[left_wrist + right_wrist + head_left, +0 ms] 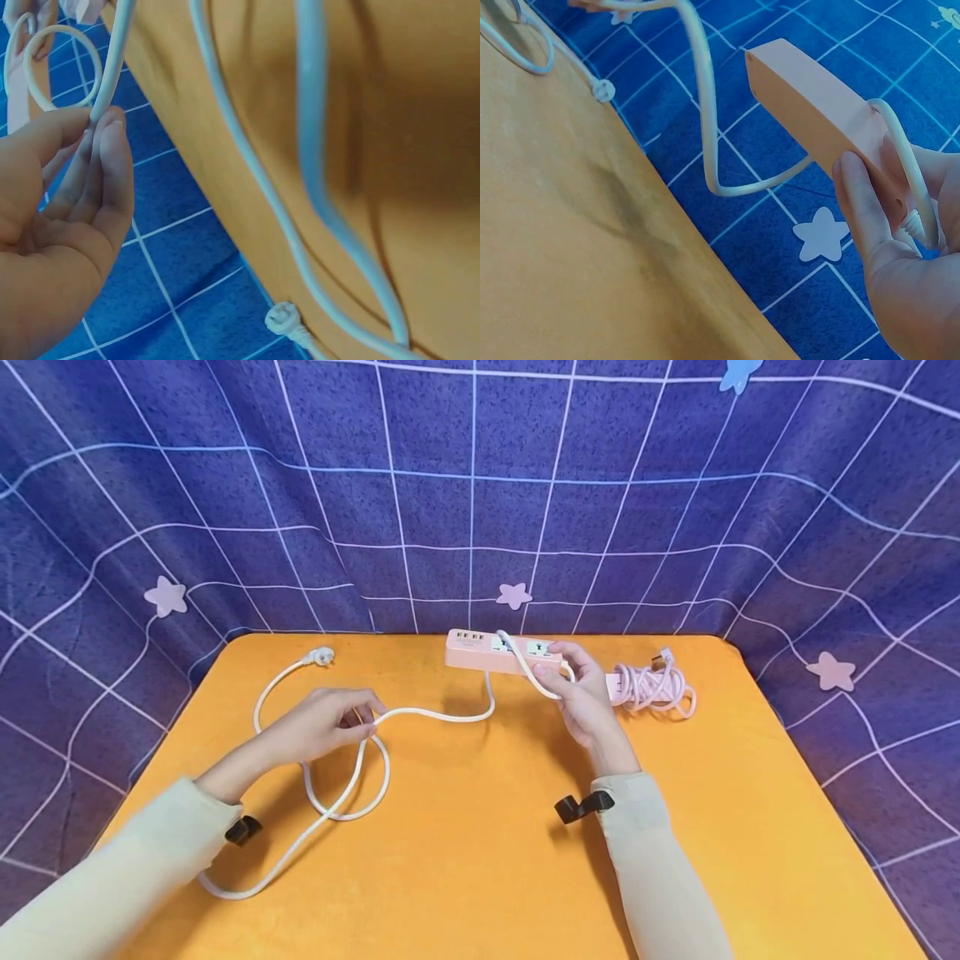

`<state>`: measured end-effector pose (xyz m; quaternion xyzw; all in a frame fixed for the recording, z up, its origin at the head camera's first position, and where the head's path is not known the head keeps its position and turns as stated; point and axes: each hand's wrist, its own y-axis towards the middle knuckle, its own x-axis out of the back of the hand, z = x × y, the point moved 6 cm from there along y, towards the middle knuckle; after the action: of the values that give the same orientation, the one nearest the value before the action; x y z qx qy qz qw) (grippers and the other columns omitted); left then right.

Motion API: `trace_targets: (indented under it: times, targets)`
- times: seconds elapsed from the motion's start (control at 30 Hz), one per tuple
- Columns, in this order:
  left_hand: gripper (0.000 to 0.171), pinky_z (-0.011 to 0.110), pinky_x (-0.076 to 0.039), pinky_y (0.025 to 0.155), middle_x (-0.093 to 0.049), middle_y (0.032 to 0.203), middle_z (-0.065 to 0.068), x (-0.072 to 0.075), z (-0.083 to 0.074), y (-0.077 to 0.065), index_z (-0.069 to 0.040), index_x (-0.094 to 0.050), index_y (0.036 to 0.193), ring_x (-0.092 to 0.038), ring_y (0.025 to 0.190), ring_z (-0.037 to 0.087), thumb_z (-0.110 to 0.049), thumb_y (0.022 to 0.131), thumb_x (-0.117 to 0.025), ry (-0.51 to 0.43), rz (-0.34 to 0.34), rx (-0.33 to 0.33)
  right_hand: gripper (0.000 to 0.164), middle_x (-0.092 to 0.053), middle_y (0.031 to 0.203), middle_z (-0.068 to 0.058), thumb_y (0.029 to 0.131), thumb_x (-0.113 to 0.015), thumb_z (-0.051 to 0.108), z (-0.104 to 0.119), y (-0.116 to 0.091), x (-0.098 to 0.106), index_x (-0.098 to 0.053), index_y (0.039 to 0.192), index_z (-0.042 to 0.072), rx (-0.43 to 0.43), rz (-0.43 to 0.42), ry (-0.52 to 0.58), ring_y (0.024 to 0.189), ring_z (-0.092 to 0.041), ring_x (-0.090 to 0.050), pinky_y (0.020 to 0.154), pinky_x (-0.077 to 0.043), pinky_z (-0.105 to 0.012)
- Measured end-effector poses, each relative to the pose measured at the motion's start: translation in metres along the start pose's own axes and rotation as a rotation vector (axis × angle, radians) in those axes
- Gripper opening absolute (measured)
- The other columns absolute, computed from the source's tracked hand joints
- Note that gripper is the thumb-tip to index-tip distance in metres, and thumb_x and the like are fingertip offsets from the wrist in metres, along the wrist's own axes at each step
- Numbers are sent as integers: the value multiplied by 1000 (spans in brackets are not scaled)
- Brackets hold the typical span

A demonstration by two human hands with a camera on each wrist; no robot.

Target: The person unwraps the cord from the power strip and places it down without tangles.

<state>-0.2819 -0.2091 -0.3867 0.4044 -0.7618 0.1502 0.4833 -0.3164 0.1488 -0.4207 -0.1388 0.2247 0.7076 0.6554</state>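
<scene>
My right hand (585, 697) grips the right end of a pink power strip (468, 655), which is raised above the table with its sockets and USB ports in sight. From that end the strip's white cord (442, 717) loops across the strip's face, passes behind it and comes out below. Farther along, my left hand (330, 722) pinches the cord between thumb and fingertips, as the left wrist view also shows. Beyond the left hand the cord lies in loose loops on the table. Its white plug (321, 656) rests at the back left.
To the right of my right hand lies a second pink power strip (614, 688), its pink cord (654, 687) wound in a bundle around it. An orange cloth covers the table (480, 860). A blue gridded curtain (427, 510) with stars hangs behind and at the sides.
</scene>
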Motion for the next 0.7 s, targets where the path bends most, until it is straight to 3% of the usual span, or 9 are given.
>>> trace_targets:
  times: [0.33, 0.7]
  targets:
    - [16, 27, -57, 70, -70, 83, -10, -28, 2, -7, -13, -69, 104, -65, 77, 2, -4, 94, -79, -10, 133, -87, 36, -55, 125, -6, 96, -61, -18, -1, -1, -2, -66, 109, 15, 1, -6, -6, 96, -16, -70, 85, -63, -28]
    - [12, 29, -58, 73, -71, 82, -11, -42, 8, -8, -14, -68, 102, -66, 79, 2, -10, 97, -78, -39, 205, -42, 37, -52, 124, -4, 96, -62, -18, -1, 0, -3, -65, 110, 16, 1, -13, -29, 90, -13, -67, 79, -61, -23]
